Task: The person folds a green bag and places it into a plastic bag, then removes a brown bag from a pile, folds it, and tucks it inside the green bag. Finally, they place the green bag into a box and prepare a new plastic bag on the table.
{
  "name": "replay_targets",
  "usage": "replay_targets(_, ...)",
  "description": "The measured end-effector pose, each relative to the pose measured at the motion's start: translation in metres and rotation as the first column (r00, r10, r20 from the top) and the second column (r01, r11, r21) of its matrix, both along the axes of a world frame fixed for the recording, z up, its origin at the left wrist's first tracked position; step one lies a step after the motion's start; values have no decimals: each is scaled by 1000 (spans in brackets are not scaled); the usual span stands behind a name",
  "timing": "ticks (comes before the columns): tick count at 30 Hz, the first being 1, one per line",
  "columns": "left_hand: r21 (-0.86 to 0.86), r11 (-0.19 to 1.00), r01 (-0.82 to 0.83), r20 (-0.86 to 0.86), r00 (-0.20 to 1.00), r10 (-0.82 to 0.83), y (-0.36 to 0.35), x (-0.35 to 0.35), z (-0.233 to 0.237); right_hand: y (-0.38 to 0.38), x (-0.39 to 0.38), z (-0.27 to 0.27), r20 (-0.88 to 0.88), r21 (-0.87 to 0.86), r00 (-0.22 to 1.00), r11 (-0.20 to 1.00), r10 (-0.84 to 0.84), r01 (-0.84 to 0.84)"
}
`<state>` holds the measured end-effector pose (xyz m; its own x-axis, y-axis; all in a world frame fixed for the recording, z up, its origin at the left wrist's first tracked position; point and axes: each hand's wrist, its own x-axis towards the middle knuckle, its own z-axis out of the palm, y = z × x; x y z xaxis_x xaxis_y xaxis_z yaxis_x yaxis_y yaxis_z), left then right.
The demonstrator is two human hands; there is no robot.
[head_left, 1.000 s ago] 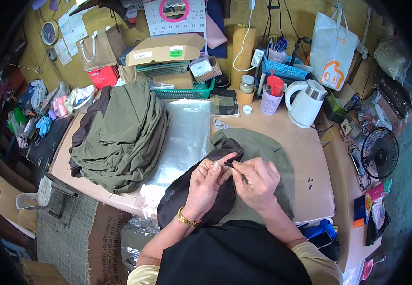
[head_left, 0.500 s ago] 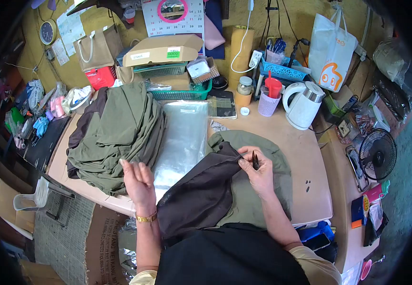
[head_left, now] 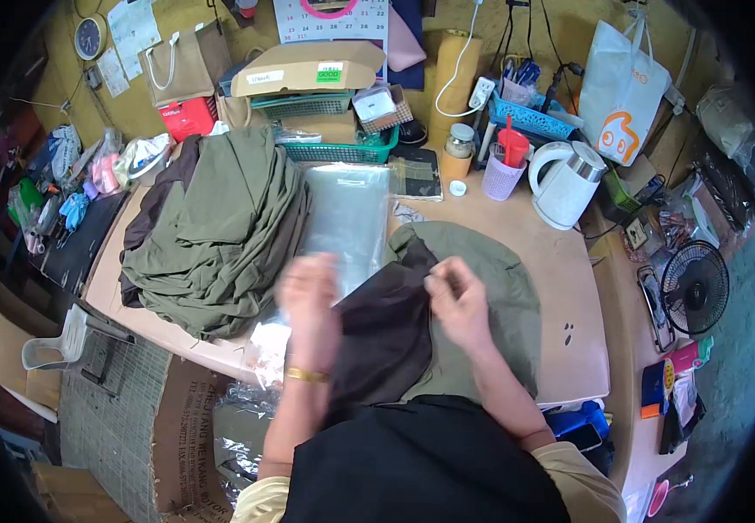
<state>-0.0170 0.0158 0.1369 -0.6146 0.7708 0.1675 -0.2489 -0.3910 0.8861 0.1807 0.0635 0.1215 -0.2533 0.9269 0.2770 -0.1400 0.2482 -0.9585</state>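
A garment of olive-green cloth (head_left: pixel 490 261) with a dark brown part (head_left: pixel 382 336) lies on the table and over the edge at my lap. My right hand (head_left: pixel 463 305) is closed, thumb and finger pinching at the upper edge of the dark cloth. The small dark snips seen in that hand earlier are not visible now. My left hand (head_left: pixel 309 301) is raised over the left side of the dark cloth, smeared by motion, so its fingers cannot be made out. To the left is a heaped pile of similar olive and brown garments (head_left: pixel 220 218).
Clear plastic bags (head_left: pixel 347 209) lie between the pile and the garment. Behind stand a green basket (head_left: pixel 338 152), a jar (head_left: pixel 459 144), a lilac cup (head_left: pixel 501 180) and a white kettle (head_left: pixel 565 187). A small black fan (head_left: pixel 695 288) is at right, an open carton (head_left: pixel 190 436) below left.
My left hand has moved right, from beside the pile toward the dark cloth. My right hand has shifted slightly, and the snips have gone from sight. The view has tilted slightly down.
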Motion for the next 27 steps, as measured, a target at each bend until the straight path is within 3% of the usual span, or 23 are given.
replay_targets(1,103,994,24,98,995,-34,-10,-73,6,22,18,-14,-158,-181,978,977,-139,110)
replay_targets(2,215,970,114,18,992,-121,-16,-112,-11,29,28,-17,-184,-244,970,963,-159,112)
replay_targets(3,314,926,210,-73,978,-197,-19,-131,-27,33,29,-14,-249,-245,954,964,-166,104)
replay_targets(4,308,928,208,-76,978,-194,-22,-115,-20,37,28,-13,-315,-248,933,964,-174,96)
replay_targets(5,158,982,107,-480,877,-19,-21,-87,-18,44,27,-11,-318,-253,933,963,-171,91)
replay_targets(6,63,997,-53,-806,586,82,-21,-59,-13,51,28,-9,-301,-203,941,975,-154,94)
replay_targets(8,-91,996,-12,-872,483,-74,-27,-24,-13,54,27,-4,-280,-145,950,985,-136,98)
replay_targets(11,-107,994,31,-865,489,-108,-13,1,-5,42,18,16,20,-97,1000,995,7,-5)
replay_targets(14,-96,993,69,-845,521,-118,1,16,16,26,4,16,110,-30,983,989,145,-143)
replay_targets(16,-204,913,354,-605,688,-402,11,17,14,16,-2,16,140,-4,975,985,170,-171)
replay_targets(18,-208,906,367,-543,728,-420,14,15,10,12,-4,11,148,84,977,983,150,-164)
replay_targets(20,-163,869,468,-331,804,-495,12,10,-3,5,-4,16,156,38,974,984,166,-174)
replay_targets(21,-67,884,463,-175,867,-467,12,11,-10,4,-5,14,207,87,968,983,141,-162)
replay_targets(22,-91,897,433,148,896,-418,11,2,-15,4,-5,11,253,135,961,979,114,-152)
replay_targets(23,50,913,405,249,880,-405,12,-14,-15,8,-3,6,230,123,966,981,118,-149)
replay_targets(24,51,946,319,231,918,-322,15,-32,-19,10,0,2,228,123,966,981,119,-150)
replay_targets(26,477,748,463,207,767,-607,14,-73,-41,10,6,-2,269,-12,951,988,150,-152)
replay_targets(27,477,747,462,206,768,-607,10,-70,-37,7,4,0,256,24,956,987,145,-156)
